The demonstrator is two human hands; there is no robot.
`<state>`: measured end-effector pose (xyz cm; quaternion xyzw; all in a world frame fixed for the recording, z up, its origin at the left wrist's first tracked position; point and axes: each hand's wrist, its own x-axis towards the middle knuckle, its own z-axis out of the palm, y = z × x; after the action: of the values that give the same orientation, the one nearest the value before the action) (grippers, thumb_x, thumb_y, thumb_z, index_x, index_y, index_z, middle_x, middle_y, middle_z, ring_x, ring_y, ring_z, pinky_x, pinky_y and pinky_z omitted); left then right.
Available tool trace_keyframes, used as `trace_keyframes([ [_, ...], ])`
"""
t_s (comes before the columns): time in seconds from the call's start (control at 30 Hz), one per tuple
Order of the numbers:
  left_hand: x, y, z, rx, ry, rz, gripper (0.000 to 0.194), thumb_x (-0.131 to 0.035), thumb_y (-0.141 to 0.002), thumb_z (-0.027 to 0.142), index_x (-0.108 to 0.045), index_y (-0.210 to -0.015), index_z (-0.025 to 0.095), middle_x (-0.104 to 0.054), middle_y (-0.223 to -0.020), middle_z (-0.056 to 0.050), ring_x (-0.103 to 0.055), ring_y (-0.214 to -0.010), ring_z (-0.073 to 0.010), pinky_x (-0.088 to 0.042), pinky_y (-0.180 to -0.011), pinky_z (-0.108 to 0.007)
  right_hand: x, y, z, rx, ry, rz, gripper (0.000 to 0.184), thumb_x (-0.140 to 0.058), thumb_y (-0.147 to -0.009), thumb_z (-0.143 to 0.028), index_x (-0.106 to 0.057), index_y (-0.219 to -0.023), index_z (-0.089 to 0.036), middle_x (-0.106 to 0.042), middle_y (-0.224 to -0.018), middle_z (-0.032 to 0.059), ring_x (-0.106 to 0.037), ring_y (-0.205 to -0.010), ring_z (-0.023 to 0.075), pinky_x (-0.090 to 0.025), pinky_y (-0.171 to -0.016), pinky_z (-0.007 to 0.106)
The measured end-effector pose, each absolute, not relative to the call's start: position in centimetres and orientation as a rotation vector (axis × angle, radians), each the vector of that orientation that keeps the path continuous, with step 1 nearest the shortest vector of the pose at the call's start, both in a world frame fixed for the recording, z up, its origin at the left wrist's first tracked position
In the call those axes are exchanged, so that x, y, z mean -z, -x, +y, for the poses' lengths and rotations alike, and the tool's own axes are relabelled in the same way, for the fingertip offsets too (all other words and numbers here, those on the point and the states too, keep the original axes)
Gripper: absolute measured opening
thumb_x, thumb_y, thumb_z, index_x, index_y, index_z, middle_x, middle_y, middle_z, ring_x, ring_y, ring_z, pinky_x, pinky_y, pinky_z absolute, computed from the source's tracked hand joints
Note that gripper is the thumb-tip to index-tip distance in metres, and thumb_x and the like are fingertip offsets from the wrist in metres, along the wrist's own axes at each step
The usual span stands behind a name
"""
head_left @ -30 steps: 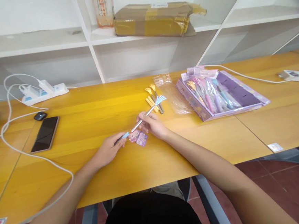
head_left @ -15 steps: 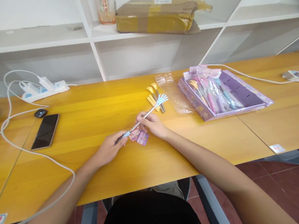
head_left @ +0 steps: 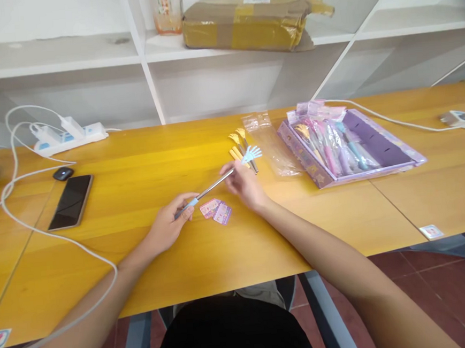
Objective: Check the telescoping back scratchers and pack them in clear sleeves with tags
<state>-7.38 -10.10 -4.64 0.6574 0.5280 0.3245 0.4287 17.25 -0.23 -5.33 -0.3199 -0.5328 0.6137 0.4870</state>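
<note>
A back scratcher (head_left: 214, 184) with a light blue hand-shaped head and a thin metal rod slants up to the right above the table. My left hand (head_left: 171, 221) is closed around its blue and dark handle. Up by the head, my right hand (head_left: 247, 183) has its fingers closed on the rod. Two small printed cards (head_left: 221, 213), pink and purple, lie overlapping on the table between my hands. Just beyond the blue head lie two yellow-headed back scratchers (head_left: 242, 138), their lower parts partly hidden. A clear plastic bag (head_left: 276, 152) lies flat beside them.
On the right, a purple open box (head_left: 390, 129) holds several wrapped back scratchers. To the left are a phone (head_left: 71, 201), a small black device (head_left: 63, 173), a power strip (head_left: 72, 139) and a looping white cable (head_left: 71, 243). A taped carton (head_left: 245, 25) sits on the shelf.
My right hand has slid along the rod up to the blue head. My left hand has shifted slightly left with the handle, and the cards are more exposed.
</note>
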Motion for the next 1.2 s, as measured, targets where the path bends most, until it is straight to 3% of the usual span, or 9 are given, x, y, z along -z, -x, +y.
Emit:
trace_keyframes([
  [0.13,4.8,7.4,-10.0,-0.789,-1.661,1.336,0.04,-0.055,-0.106,0.043,-0.062,-0.143,0.028,-0.063,-0.088,0.001,-0.059,-0.082,-0.0189,-0.045,-0.083,-0.032,4.9,-18.2,0.9,-1.446,0.801,-1.077,0.058,-0.058,-0.092,-0.082,-0.06,-0.089,-0.024,-0.036,-0.063,-0.0051,-0.024,-0.048,0.0107,-0.02,-0.047,0.028],
  [0.27,4.7,7.2,-10.1,-0.766,-1.678,1.344,0.04,-0.054,-0.106,0.043,-0.062,-0.143,0.028,-0.068,-0.091,-0.001,-0.061,-0.084,-0.02,-0.046,-0.085,-0.033,4.8,-18.7,1.5,-1.404,0.829,-1.054,0.057,-0.059,-0.091,-0.081,-0.057,-0.084,-0.024,-0.03,-0.063,-0.006,-0.019,-0.049,0.011,-0.016,-0.049,0.029],
  [0.43,4.8,7.3,-10.3,-0.752,-1.693,1.351,0.039,-0.053,-0.107,0.041,-0.061,-0.143,0.028,-0.07,-0.091,-0.002,-0.065,-0.087,-0.0218,-0.048,-0.087,-0.035,5.3,-18.3,1.4,-1.379,0.883,-1.091,0.061,-0.056,-0.093,-0.083,-0.055,-0.079,-0.024,-0.03,-0.061,-0.0052,-0.021,-0.05,0.0118,-0.017,-0.05,0.03],
  [0.63,4.8,7.0,-10.4,-0.748,-1.699,1.374,0.034,-0.054,-0.106,0.039,-0.062,-0.137,0.026,-0.074,-0.098,-0.003,-0.069,-0.093,-0.0228,-0.049,-0.09,-0.036,5.6,-18.2,1.4,-1.467,0.808,-1.071,0.061,-0.065,-0.091,-0.081,-0.058,-0.074,-0.022,-0.03,-0.057,-0.0058,-0.023,-0.047,0.0094,-0.016,-0.046,0.027],
  [1.2,4.3,6.3,-11.0,-0.783,-1.694,1.351,0.028,-0.054,-0.108,0.043,-0.06,-0.127,0.024,-0.073,-0.091,0.0,-0.07,-0.089,-0.0199,-0.051,-0.087,-0.034,6.3,-16.1,-1.0,-1.61,0.689,-1.129,0.064,-0.06,-0.095,-0.081,-0.061,-0.075,-0.02,-0.043,-0.054,-0.0061,-0.037,-0.042,0.0084,-0.028,-0.044,0.024],
])
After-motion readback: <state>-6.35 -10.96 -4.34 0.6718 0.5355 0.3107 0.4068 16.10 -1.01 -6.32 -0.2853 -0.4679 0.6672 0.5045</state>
